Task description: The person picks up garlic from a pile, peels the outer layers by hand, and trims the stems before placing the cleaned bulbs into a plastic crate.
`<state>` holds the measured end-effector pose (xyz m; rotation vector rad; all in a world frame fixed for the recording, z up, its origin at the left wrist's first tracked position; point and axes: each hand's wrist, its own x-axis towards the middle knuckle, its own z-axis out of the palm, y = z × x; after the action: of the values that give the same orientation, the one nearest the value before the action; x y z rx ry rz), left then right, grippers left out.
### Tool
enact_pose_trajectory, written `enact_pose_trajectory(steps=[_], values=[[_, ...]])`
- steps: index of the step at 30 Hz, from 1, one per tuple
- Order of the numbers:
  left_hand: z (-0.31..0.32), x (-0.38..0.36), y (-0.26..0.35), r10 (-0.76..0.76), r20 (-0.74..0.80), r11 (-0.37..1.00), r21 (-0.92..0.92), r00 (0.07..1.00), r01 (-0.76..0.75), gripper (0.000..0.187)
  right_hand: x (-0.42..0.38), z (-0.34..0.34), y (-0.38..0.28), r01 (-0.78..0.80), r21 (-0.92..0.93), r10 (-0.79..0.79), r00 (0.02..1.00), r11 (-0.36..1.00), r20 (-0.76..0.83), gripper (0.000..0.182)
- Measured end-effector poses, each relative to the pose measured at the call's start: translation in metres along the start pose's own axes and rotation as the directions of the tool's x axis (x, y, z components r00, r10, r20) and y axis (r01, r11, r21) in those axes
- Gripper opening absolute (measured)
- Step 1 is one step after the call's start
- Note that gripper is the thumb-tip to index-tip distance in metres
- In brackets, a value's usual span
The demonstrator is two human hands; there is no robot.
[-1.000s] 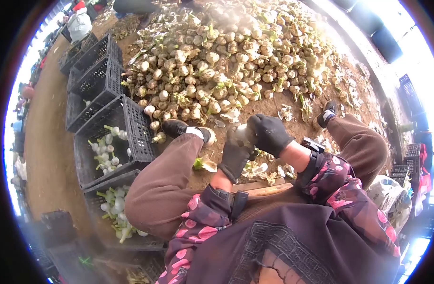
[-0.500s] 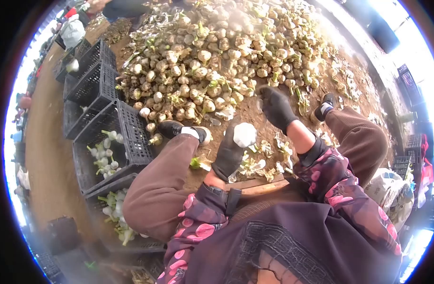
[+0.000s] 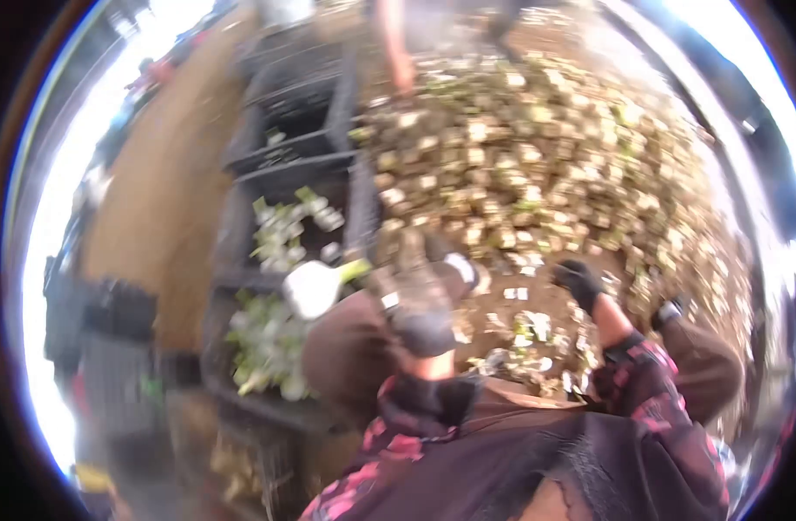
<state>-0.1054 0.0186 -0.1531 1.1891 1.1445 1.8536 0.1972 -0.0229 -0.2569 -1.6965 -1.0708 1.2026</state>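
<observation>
A white garlic bulb point(image 3: 313, 289) with a short green stem shows in mid-view, over the edge of the near crates and my knee. It looks apart from my left hand point(image 3: 413, 304), which is gloved and smeared by motion, so its fingers cannot be made out. My right hand point(image 3: 578, 282), in a dark glove, is closed above the dirt floor between my feet. Whatever it holds, if anything, is hidden. Ahead of both hands spreads a big heap of untrimmed garlic point(image 3: 519, 165).
Black crates stand in a row at my left; the nearer crate point(image 3: 216, 347) and the one beyond it point(image 3: 229, 226) hold white bulbs with green stems. Peeled leaves point(image 3: 537, 330) litter the ground between my legs. Another person's arm point(image 3: 395, 52) reaches to the heap's far edge.
My left hand has swung left from the middle, and the garlic bulb has left it toward the crates. The view has turned left. My right hand stays closed, over the ground.
</observation>
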Motion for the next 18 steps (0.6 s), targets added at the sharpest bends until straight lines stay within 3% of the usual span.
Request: enact_pose_trajectory(steps=[1, 2, 4, 5, 6, 8, 9, 11, 12, 14, 16, 17, 18], values=[[0.016, 0.007, 0.013, -0.266, -0.119, 0.782, -0.607, 0.957, 0.142, 0.041, 0.003, 0.002, -0.015, -0.070, -0.114, 0.069, 0.998, 0.991, -0.011, 0.026], [0.032, 0.008, 0.048, -0.327, -0.131, 0.715, -0.682, 0.936, 0.154, 0.047, 0.007, 0.004, -0.025, -0.044, -0.448, -0.001, 0.995, 0.893, -0.100, 0.029], [0.026, -0.014, 0.010, -0.260, 0.166, 0.725, -0.617, 0.951, 0.306, 0.055, 0.020, 0.003, -0.021, -0.057, -0.407, -0.031, 0.978, 0.912, -0.204, 0.032], [0.036, -0.017, 0.017, -0.450, 0.217, 0.620, -0.623, 0.866, 0.478, 0.048, 0.036, -0.005, -0.015, -0.072, -0.430, -0.033, 0.972, 0.900, -0.233, 0.032], [0.042, -0.019, 0.010, -0.548, 0.291, 0.604, -0.512, 0.784, 0.612, 0.040, 0.055, -0.012, -0.011, -0.086, -0.451, -0.036, 0.967, 0.888, -0.254, 0.031], [0.053, -0.027, -0.001, -0.608, 0.395, 0.591, -0.353, 0.688, 0.725, 0.032, 0.084, -0.027, -0.021, -0.025, -0.542, -0.263, 0.856, 0.840, -0.445, 0.030], [0.054, -0.033, -0.009, -0.616, 0.403, 0.578, -0.352, 0.676, 0.736, 0.032, 0.097, -0.030, -0.033, -0.090, -0.601, -0.304, 0.797, 0.794, -0.522, 0.030], [0.058, -0.040, -0.026, -0.641, 0.521, 0.575, -0.160, 0.563, 0.803, 0.025, 0.130, -0.038, -0.050, -0.088, -0.604, -0.377, 0.707, 0.792, -0.598, 0.035], [0.060, -0.041, -0.030, -0.669, 0.531, 0.572, -0.079, 0.521, 0.816, 0.022, 0.154, -0.048, -0.056, -0.059, -0.649, -0.485, 0.615, 0.758, -0.622, 0.039], [0.065, -0.039, -0.025, -0.738, 0.514, 0.477, -0.059, 0.437, 0.877, 0.029, 0.185, -0.065, -0.081, -0.034, -0.736, -0.600, 0.555, 0.676, -0.576, 0.040], [0.068, -0.039, -0.029, -0.779, 0.494, 0.413, -0.060, 0.386, 0.909, 0.032, 0.217, -0.085, -0.078, -0.231, -0.766, -0.373, 0.766, 0.600, -0.524, 0.038], [0.069, -0.038, -0.031, -0.776, 0.502, 0.423, -0.038, 0.383, 0.906, 0.034, 0.225, -0.101, -0.071, -0.149, -0.735, -0.345, 0.810, 0.661, -0.475, 0.040], [0.069, -0.037, -0.032, -0.773, 0.511, 0.434, -0.009, 0.377, 0.901, 0.036, 0.237, -0.113, -0.067, -0.176, -0.672, -0.270, 0.820, 0.720, -0.504, 0.037]])
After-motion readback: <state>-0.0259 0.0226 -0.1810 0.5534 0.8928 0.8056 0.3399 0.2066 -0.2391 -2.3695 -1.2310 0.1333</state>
